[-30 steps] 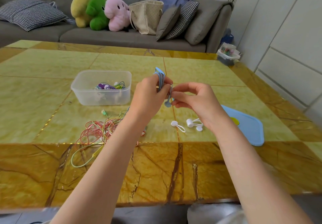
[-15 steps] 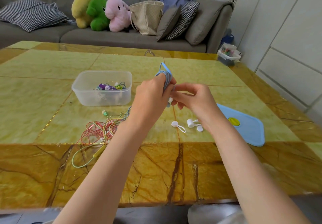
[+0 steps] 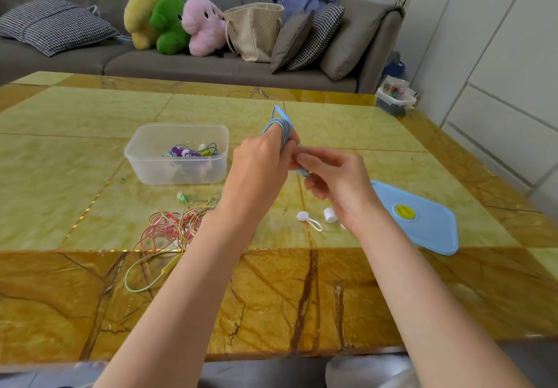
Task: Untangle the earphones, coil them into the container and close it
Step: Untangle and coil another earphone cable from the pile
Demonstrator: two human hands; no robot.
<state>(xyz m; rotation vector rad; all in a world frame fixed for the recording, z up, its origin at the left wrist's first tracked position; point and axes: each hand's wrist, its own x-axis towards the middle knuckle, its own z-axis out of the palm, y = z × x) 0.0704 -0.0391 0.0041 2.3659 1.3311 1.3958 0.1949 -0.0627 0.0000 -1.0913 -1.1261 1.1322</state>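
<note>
Fingers of left hand (image 3: 256, 164) wrapped in blue earphone coil (image 3: 282, 126), right hand (image 3: 335, 182) pinching its loose end just beside them, container (image 3: 176, 153) off left; slack pinch likely lets loops spring off fingertips, retangling.

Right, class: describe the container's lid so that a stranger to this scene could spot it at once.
Start at the green and amber stone table and go to its right side, just beyond the right hand. The lid lies flat there. It is the only pale blue slab, with a yellow round spot in its middle.
</note>
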